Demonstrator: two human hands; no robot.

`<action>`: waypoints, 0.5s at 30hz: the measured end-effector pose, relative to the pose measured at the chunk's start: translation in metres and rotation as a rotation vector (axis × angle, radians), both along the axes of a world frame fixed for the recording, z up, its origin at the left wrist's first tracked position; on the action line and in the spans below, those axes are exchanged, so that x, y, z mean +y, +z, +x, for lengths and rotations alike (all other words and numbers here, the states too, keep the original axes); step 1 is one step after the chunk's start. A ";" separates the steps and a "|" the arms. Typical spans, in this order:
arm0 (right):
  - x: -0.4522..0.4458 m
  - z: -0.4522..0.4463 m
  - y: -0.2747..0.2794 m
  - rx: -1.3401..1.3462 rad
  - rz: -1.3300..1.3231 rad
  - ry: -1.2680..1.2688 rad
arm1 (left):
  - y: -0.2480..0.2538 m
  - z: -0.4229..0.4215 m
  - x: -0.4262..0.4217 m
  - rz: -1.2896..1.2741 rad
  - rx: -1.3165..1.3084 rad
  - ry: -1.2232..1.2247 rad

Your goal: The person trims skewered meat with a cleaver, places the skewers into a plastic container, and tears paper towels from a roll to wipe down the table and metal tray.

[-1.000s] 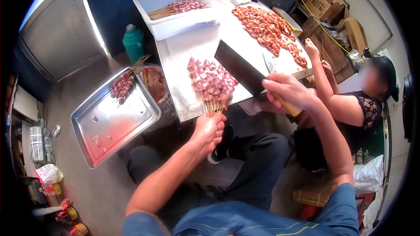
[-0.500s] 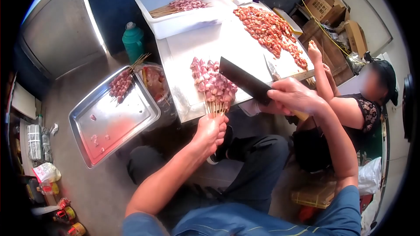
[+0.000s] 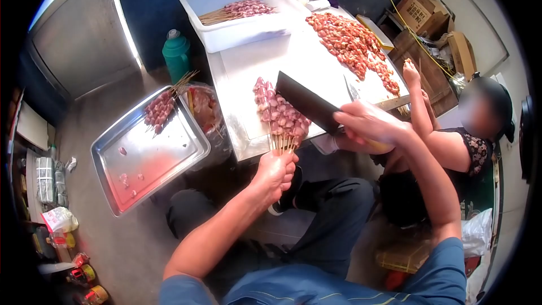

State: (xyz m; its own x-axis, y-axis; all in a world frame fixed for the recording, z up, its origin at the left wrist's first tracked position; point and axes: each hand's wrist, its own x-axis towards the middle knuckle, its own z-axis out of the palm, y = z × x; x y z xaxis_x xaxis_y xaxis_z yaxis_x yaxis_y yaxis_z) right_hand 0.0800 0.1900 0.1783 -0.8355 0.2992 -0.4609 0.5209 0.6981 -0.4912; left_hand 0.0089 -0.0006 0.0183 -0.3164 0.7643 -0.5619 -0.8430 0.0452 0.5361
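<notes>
From where I stand, the person in the blue shirt has the left hand clenched round the bare stick ends of a bundle of meat skewers, just off the near edge of the white-topped table. The threaded meat reaches in over that edge, fanned out in rows of pinkish pieces. The right hand is wrapped round the pale handle of a dark-bladed cleaver, its fingers closed. The blade slants over the table's near side, right beside the meat; whether it touches I can't tell from here.

At the table's far left corner stands a white plastic tub with more skewers lying in it, sticks pointing left. Across the far right part of the tabletop spreads a heap of red, cut meat pieces, and a small knife lies near its close end. Left of the table, lower down, there's a steel tray with a small bunch of finished skewers at its upper corner, a few loose scraps and reddish liquid. A green thermos stands left of the table, close to the tub's side. At the table's right side sits another person in a black cap, one raised hand near the edge. Opened cardboard boxes are stacked beyond the table's right side.
</notes>
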 end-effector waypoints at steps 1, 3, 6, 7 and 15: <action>0.000 0.010 0.009 -0.037 -0.018 -0.018 | 0.000 0.001 0.000 -0.002 -0.002 0.000; 0.003 0.025 0.016 -0.012 -0.038 -0.042 | 0.000 0.001 0.000 -0.005 0.016 -0.007; -0.001 0.020 0.016 0.081 -0.031 -0.051 | 0.001 0.001 0.000 -0.013 0.002 -0.003; -0.004 0.013 0.015 0.146 -0.007 -0.032 | 0.001 0.001 0.001 -0.016 0.004 -0.005; -0.011 -0.051 -0.034 0.207 -0.022 0.051 | 0.000 -0.002 0.001 -0.011 0.027 -0.020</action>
State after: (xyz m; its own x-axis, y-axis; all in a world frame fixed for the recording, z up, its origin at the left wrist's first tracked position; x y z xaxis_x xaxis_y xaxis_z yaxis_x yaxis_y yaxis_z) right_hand 0.0292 0.1787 0.1439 -0.9269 0.2454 -0.2838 0.3713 0.7089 -0.5997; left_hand 0.0073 0.0000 0.0187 -0.3167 0.7645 -0.5615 -0.8270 0.0674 0.5582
